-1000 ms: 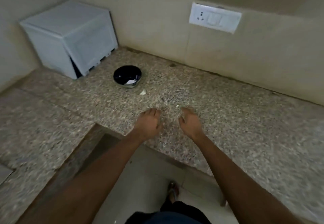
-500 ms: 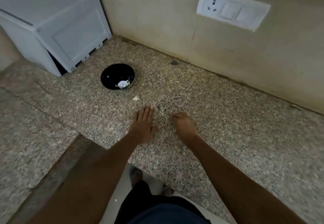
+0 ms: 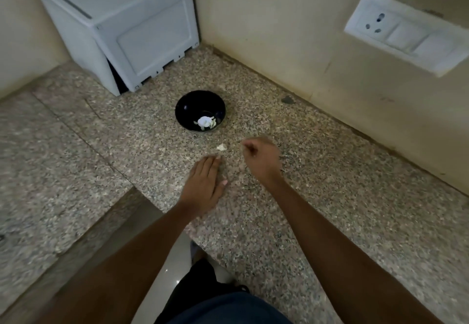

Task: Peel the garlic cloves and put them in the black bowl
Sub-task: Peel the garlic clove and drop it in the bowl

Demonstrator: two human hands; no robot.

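Note:
The black bowl (image 3: 184, 110) stands on the speckled granite counter (image 3: 330, 184) and holds a peeled white garlic clove (image 3: 204, 121) with a few skin bits. A small pale garlic piece (image 3: 221, 147) lies on the counter between the bowl and my hands. My left hand (image 3: 204, 184) rests flat on the stone, fingers straight, just below that piece. My right hand (image 3: 261, 157) hovers to its right, blurred, with fingers curled into a pinch. A small pale bit shows at its fingertips.
A grey plastic box (image 3: 121, 26) fills the back left corner behind the bowl. A white socket and switch plate (image 3: 403, 34) sits on the tiled wall at right. The counter's front edge drops to the floor below my arms, and a lower slab lies at left.
The view has shifted closer to the counter. My left hand stays flat. My right hand has lifted off the stone toward the bowl with its fingers curled.

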